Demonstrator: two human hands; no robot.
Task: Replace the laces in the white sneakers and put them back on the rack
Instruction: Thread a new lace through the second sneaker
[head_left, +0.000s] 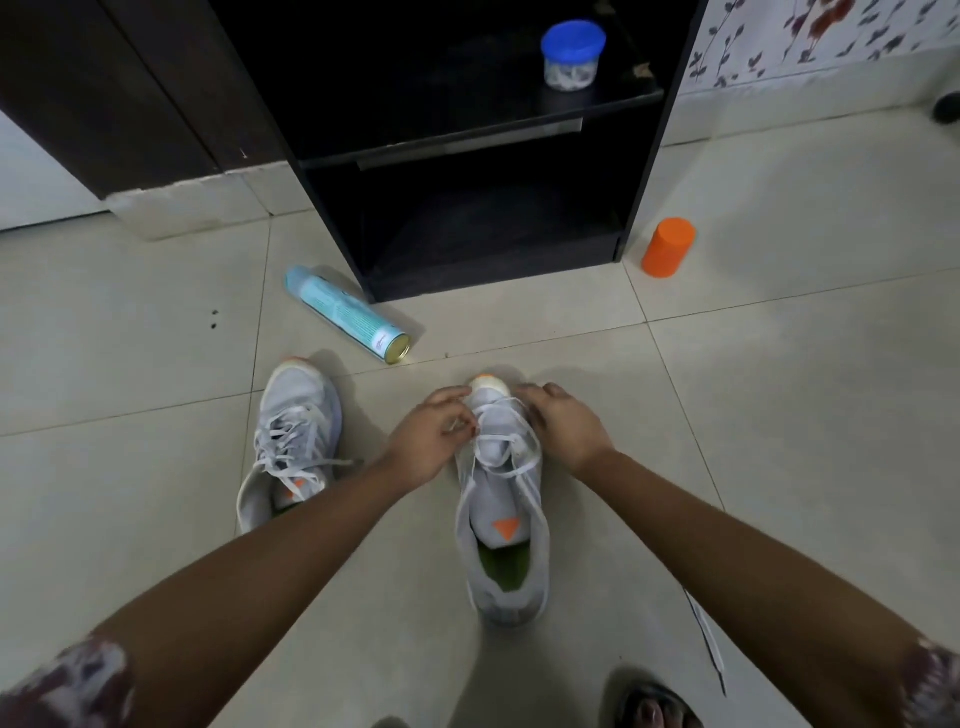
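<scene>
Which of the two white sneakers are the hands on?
The right-side white sneaker: left hand pinches its lace, right hand holds its toe; the other sneaker sits untouched.

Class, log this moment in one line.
step: lacing | left hand: pinches lace | right hand: holds sneaker by toe | other sneaker: on floor

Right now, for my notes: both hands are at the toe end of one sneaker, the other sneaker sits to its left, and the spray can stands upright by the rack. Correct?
One slip: in the head view the spray can lies on its side on the floor by the rack, not upright. The rest holds.
</scene>
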